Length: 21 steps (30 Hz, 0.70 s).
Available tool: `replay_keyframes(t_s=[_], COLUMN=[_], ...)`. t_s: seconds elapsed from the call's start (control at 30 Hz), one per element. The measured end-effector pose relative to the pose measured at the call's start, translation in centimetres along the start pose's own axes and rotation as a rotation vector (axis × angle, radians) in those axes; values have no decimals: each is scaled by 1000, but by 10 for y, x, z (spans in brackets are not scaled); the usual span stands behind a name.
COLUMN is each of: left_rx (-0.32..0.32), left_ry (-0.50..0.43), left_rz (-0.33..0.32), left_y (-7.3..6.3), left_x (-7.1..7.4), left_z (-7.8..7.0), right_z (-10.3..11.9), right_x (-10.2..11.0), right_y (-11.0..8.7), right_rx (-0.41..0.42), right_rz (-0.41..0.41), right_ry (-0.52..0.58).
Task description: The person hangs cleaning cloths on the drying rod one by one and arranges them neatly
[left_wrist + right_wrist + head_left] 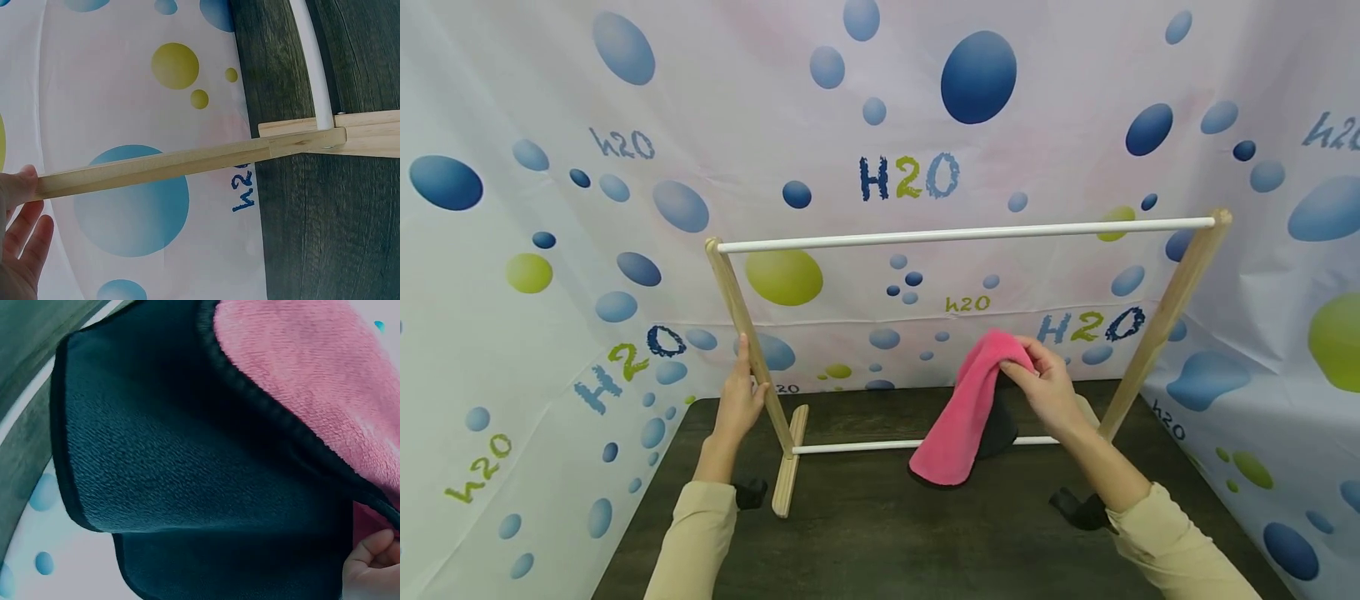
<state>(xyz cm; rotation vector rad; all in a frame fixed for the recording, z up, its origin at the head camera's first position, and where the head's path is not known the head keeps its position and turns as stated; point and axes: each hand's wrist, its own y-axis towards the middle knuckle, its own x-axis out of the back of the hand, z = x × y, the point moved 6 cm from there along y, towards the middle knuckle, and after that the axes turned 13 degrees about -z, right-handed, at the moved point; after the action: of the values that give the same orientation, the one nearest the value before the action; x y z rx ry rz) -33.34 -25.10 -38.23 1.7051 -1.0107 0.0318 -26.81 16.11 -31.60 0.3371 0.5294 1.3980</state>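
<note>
A pink and black cloth [951,425] hangs folded from my right hand [1047,385], which pinches it near its top edge. In the right wrist view the fingertips hold the dark trim, and the black underside of the cloth [156,444] fills much of the picture. The cloth hangs within the frame of a wooden rack, overlapping its lower white bar [857,447] in the head view. On the left, my left hand [739,404] holds the rack's wooden post [156,166] around its middle, with the thumb and fingers on opposite sides.
The rack's upper white bar [962,235] runs between the left post and the right post [1165,329]. A wooden foot [790,462] stands on the dark tabletop [880,533]. Behind hangs a white curtain [737,108] with blue and green spots.
</note>
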Motion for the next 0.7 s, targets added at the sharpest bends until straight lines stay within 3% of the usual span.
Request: replay_keyframes(t_s=[0.33,0.7], left_rx=[-3,2], left_ry=[14,2], left_rz=[1,2], left_y=[1,1], left_x=[0,0], left_z=[-1,-2], right_z=[36,61], right_x=[-1,12], right_y=[35,63], right_rx=[20,50], right_rz=[-43,-80], right_ry=[153,190])
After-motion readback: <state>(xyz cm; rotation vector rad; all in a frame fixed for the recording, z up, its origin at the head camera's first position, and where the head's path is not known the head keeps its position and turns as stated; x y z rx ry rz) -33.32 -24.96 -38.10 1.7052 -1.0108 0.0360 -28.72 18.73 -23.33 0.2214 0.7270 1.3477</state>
